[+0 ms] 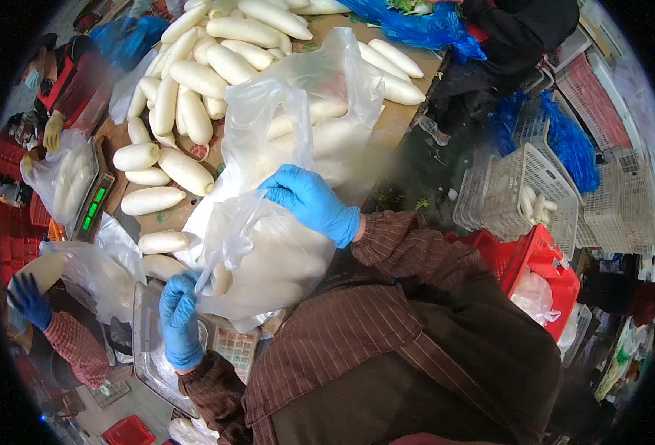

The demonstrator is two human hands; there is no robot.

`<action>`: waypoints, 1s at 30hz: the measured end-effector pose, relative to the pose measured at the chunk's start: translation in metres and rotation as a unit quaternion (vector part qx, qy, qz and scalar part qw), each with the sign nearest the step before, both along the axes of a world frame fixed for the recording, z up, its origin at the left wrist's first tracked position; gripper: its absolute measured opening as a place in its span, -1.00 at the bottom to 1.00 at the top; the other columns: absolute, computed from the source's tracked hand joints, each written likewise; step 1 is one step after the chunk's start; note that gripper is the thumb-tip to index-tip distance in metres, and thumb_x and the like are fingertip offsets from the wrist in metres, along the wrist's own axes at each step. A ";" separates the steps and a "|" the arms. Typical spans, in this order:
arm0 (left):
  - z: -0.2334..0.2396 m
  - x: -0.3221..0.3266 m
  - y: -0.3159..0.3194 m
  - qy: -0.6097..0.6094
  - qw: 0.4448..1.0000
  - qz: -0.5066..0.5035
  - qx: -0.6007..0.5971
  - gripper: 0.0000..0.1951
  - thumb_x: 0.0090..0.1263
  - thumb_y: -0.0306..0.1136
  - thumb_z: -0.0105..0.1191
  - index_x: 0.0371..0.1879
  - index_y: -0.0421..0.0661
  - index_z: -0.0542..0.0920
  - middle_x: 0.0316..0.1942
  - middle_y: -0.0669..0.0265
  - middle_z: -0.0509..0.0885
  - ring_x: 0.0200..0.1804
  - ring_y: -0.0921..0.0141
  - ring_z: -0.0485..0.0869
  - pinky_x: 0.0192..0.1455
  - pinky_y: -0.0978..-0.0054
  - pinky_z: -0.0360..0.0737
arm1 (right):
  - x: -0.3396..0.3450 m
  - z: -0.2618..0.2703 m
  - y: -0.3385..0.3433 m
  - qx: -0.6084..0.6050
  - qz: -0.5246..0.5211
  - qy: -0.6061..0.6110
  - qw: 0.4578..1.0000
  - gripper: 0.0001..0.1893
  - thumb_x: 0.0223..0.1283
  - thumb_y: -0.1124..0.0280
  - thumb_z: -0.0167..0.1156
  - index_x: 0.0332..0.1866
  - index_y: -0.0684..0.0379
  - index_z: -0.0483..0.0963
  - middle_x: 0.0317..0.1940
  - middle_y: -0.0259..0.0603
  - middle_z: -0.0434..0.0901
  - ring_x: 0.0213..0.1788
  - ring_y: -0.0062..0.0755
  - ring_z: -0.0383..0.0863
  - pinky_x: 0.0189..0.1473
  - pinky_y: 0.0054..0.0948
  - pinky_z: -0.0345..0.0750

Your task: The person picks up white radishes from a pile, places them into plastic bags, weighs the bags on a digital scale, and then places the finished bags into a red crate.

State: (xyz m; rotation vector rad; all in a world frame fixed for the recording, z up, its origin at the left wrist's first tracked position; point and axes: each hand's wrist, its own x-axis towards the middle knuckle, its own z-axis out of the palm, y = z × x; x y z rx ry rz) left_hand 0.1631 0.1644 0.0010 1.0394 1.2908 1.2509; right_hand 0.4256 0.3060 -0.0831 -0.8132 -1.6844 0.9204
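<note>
Both of my hands wear blue disposable gloves. A clear plastic bag [283,245] packed with white radishes lies against my front. My right hand [311,203] pinches its upper edge. At the bag's near left side, my left hand [180,322] has its fingers closed on the plastic edge. Just beyond it is a second clear plastic bag [266,119], its handles loose, with more white radishes inside. A large pile of bare white radishes [199,78] covers the far part of the table, and several single ones lie left of the bags.
A scale with a green display [94,208] bears a bagged load at left. A metal scale pan [144,339] sits beside my left hand. One co-worker's gloved hand [32,300] touches a radish. White plastic crates [544,183] and a red crate [561,278] stand at right.
</note>
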 end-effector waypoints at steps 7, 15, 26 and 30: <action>0.034 0.017 -0.024 -0.099 0.983 -0.133 0.082 -0.21 0.14 0.07 0.42 0.18 -0.24 0.40 -0.64 0.58 0.36 -0.54 0.62 0.37 -0.49 0.65 0.24 | -0.041 0.051 -0.053 0.120 0.234 0.070 0.962 -0.83 0.17 0.50 0.19 -0.12 0.19 0.51 -0.23 -0.14 0.58 -0.19 -0.07 0.62 -0.10 -0.23 0.55; 0.053 -0.001 -0.085 0.049 0.995 -0.035 0.085 -0.25 0.18 0.06 0.36 0.16 -0.32 0.48 -0.56 0.50 0.54 -0.43 0.55 0.50 -0.06 0.50 0.39 | -0.004 0.025 -0.036 0.223 0.072 -0.214 0.948 -0.64 0.11 0.07 0.24 -0.27 0.22 0.59 -0.40 0.03 0.66 -0.35 0.04 0.68 -0.24 -0.07 0.59; 0.063 0.010 -0.080 0.038 0.987 0.032 0.153 -0.45 0.35 -0.16 0.26 0.15 -0.30 0.42 -0.28 0.24 0.62 -0.23 0.41 0.56 -0.07 0.50 0.48 | -0.020 0.067 -0.033 0.166 0.344 -0.354 0.854 -0.78 0.24 0.30 0.15 -0.11 0.18 0.57 -0.30 -0.05 0.67 -0.25 -0.02 0.70 -0.15 -0.21 0.62; 0.062 0.007 -0.071 0.010 0.986 0.004 0.165 -0.40 0.28 -0.11 0.31 0.13 -0.30 0.41 -0.27 0.20 0.62 -0.24 0.39 0.56 -0.11 0.50 0.48 | -0.085 0.060 -0.010 0.053 0.420 -0.164 0.891 -0.73 0.25 0.34 0.10 -0.03 0.18 0.60 -0.19 -0.01 0.68 -0.11 -0.01 0.68 -0.03 -0.21 0.59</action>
